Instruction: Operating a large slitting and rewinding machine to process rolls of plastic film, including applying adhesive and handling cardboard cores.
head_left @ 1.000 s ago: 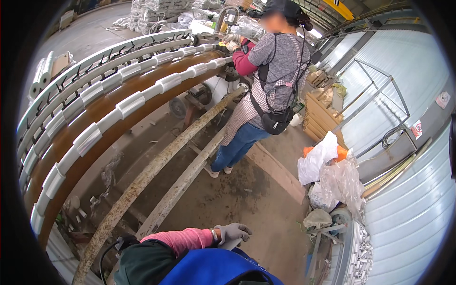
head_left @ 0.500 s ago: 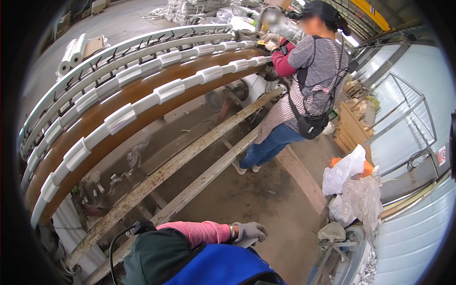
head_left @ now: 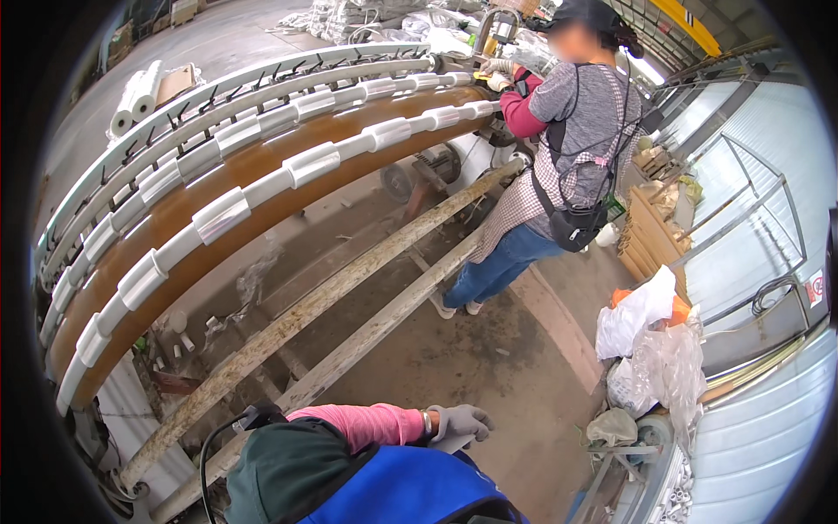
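My left hand [head_left: 463,423], in a grey glove, is bent across in front of my blue apron [head_left: 401,489]. Its fingers are curled in, and a pale flat edge shows beneath the palm; what this is cannot be made out. A pink sleeve [head_left: 371,426] covers that forearm, with a pale band at the wrist. My right hand is out of the picture. To the left runs a long machine with a brown roller [head_left: 262,175]. Along it, white bars carry several shiny white sleeves [head_left: 221,215]. Neither bar is touched by my hand.
A co-worker [head_left: 580,148] stands at the machine's far end, gloved hands on it, holding something yellow. Two worn rails [head_left: 349,301] run low beside the machine. Plastic bags [head_left: 642,319] and a metal frame [head_left: 628,463] stand at right by the wall.
The view has shifted very slightly. The co-worker's head and hands have moved a little at the machine's end. My left hand keeps its curled pose in front of the apron.
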